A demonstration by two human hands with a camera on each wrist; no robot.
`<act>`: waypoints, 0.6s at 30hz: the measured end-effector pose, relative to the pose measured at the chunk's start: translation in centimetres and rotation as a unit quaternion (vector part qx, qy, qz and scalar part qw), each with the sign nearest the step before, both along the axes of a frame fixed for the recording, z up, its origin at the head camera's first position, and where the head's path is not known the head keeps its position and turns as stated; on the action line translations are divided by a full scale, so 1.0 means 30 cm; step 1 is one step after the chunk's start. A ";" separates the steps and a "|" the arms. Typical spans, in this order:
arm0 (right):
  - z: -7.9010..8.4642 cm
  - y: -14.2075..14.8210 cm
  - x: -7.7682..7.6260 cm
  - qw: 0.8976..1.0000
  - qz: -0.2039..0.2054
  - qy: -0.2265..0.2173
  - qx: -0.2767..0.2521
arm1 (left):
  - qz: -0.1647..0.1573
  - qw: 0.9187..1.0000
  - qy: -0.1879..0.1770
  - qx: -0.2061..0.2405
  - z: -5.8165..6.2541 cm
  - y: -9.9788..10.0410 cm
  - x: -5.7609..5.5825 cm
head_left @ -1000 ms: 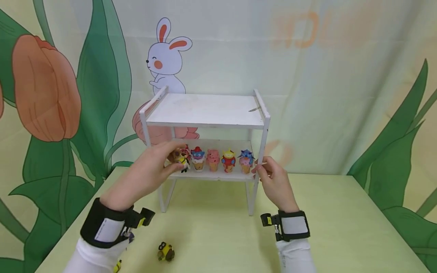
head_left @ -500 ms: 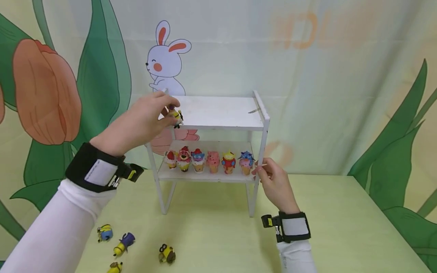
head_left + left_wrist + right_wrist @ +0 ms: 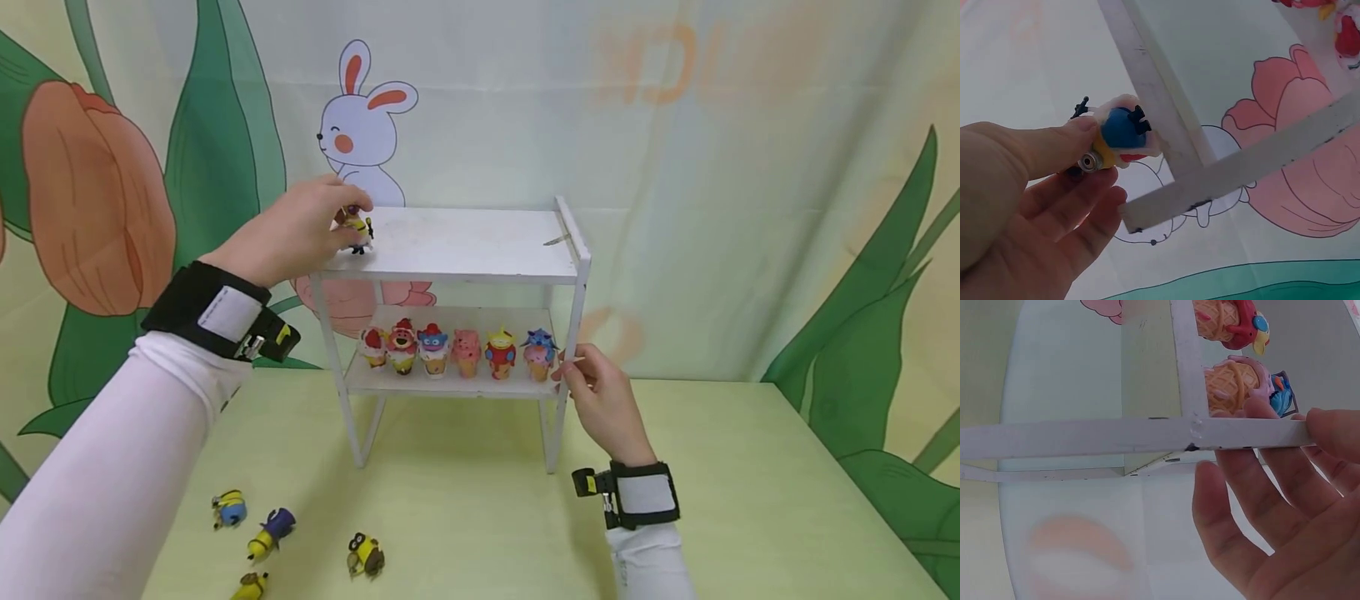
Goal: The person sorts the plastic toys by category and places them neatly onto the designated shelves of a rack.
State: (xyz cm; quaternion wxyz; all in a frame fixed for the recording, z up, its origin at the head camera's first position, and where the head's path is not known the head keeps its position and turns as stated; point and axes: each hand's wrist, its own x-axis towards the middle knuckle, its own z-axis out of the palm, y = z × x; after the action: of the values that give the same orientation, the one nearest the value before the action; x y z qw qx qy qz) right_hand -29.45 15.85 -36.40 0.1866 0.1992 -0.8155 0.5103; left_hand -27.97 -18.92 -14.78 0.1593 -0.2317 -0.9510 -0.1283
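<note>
Left hand (image 3: 296,229): thumb and fingers closed in a pinch on a small figurine (image 3: 1124,130); the other fingers bend loosely beneath.
Held figurine: at the left end of the upper shelf (image 3: 465,242); blue lower body and black feet show in the left wrist view, but the thumb covers part of it. Whether its feet touch the shelf, I cannot tell.
Right hand (image 3: 604,407): curled about the front right post (image 3: 578,321) of the white rack, thumb on one side, fingers on the other; some fingertips are hidden behind the post.
Lower shelf (image 3: 487,392): six ice-cream-cone figures (image 3: 467,354) stand in a row, the blue-eared one just beside the right hand; the leftmost's details are too small to read.
Left rail of the upper shelf: mostly hidden by the left hand and forearm.
Counter (image 3: 465,517): four yellow toys (image 3: 366,556) lie at the near left, one cut off by the bottom edge.
Curtain (image 3: 697,183): printed rabbit (image 3: 360,129), lower body hidden behind the rack; orange lettering faint, illegible.
</note>
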 end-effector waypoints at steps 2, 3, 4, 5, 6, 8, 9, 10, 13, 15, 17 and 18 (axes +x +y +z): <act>-0.002 0.000 -0.001 1.000 0.000 -0.002 0.000 | 0.000 1.000 -0.001 0.001 -0.004 -0.007 -0.007; -0.003 -0.001 -0.001 1.000 0.000 -0.002 0.000 | -0.001 1.000 0.000 0.001 -0.005 -0.010 -0.010; -0.003 -0.001 -0.001 1.000 0.000 -0.001 0.000 | -0.001 1.000 0.000 0.002 -0.007 -0.013 -0.012; -0.003 -0.001 0.000 1.000 0.000 -0.001 0.000 | -0.001 1.000 0.002 0.002 -0.008 -0.015 -0.015; -0.002 -0.002 0.000 1.000 0.000 -0.002 -0.001 | -0.001 1.000 0.003 0.003 -0.009 -0.017 -0.018; -0.001 -0.002 0.000 1.000 0.000 -0.003 -0.003 | 0.000 1.000 0.006 0.003 -0.010 -0.022 -0.023; 0.000 -0.002 0.001 1.000 0.000 -0.004 -0.003 | 0.001 1.000 0.007 0.004 -0.011 -0.024 -0.026; 0.000 -0.002 0.001 1.000 0.000 -0.006 -0.004 | 0.002 1.000 0.007 0.005 -0.011 -0.026 -0.027; 0.000 -0.003 0.002 1.000 0.000 -0.010 -0.005 | 0.005 1.000 0.003 0.010 -0.015 -0.034 -0.032; -0.001 -0.003 0.002 1.000 0.001 -0.011 -0.006 | 0.010 1.000 0.000 0.013 -0.016 -0.039 -0.035; -0.002 -0.002 0.000 1.000 0.001 -0.011 -0.006 | 0.015 1.000 -0.004 0.012 -0.015 -0.041 -0.039; -0.002 -0.002 0.000 1.000 0.001 -0.010 -0.007 | 0.017 1.000 -0.007 0.011 -0.013 -0.042 -0.041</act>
State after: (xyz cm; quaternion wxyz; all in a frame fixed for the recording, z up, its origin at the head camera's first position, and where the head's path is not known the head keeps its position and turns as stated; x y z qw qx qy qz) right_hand -29.45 15.79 -36.46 0.1789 0.1937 -0.8134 0.5184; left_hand -29.21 -20.17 -15.17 0.1578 -0.2126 -0.9544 -0.1378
